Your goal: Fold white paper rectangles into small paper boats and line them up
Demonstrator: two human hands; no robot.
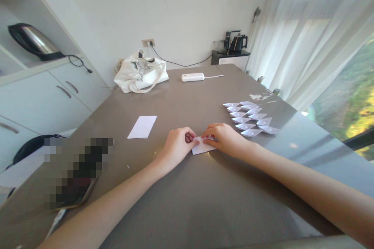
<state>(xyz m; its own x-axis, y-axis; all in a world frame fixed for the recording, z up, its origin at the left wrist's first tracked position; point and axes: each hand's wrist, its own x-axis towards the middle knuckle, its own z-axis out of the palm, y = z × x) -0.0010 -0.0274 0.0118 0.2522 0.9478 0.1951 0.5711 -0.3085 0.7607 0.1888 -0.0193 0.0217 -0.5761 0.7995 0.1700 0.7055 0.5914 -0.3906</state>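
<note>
Between my two hands, low over the table, is a small folded sheet of white paper (201,147). My left hand (179,144) pinches its left edge between thumb and fingers. On the upper right part of the paper, my right hand (223,138) has its fingers closed, thumb pressed against the sheet. To the right stand several folded paper boats (245,120) in slanting rows. A stack of white paper sheets (142,127) lies flat to the left of my hands.
A white handbag (142,74) and a white power bank (193,77) with a short cable lie at the table's far side. Torn paper scraps (257,96) are near the right edge. A blurred-out dark object (82,175) lies at the left. Beyond stands a black kettle (238,42).
</note>
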